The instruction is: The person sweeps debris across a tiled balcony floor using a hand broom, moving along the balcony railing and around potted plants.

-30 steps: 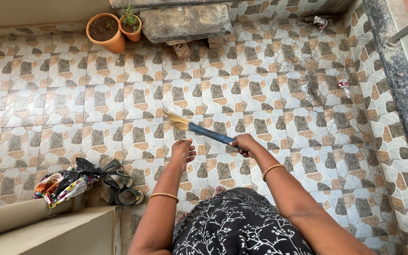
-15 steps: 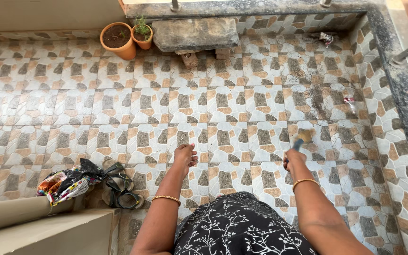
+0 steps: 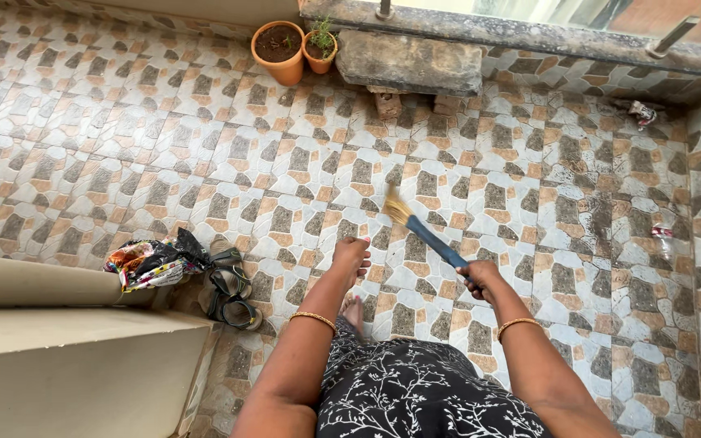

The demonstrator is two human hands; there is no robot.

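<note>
A black garment printed with white branching leaf sprigs (image 3: 423, 389) covers the person; both arms are bare, a thin gold bangle (image 3: 312, 319) on the left wrist, another gold bangle (image 3: 518, 324) on the right.

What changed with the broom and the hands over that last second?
The right hand swung the broom out to the right, then back towards the middle, bristles pointing up-left again. Its grip on the blue handle never loosened. The left hand stayed empty and outstretched; the sandals and flowerpots kept their places.
</note>
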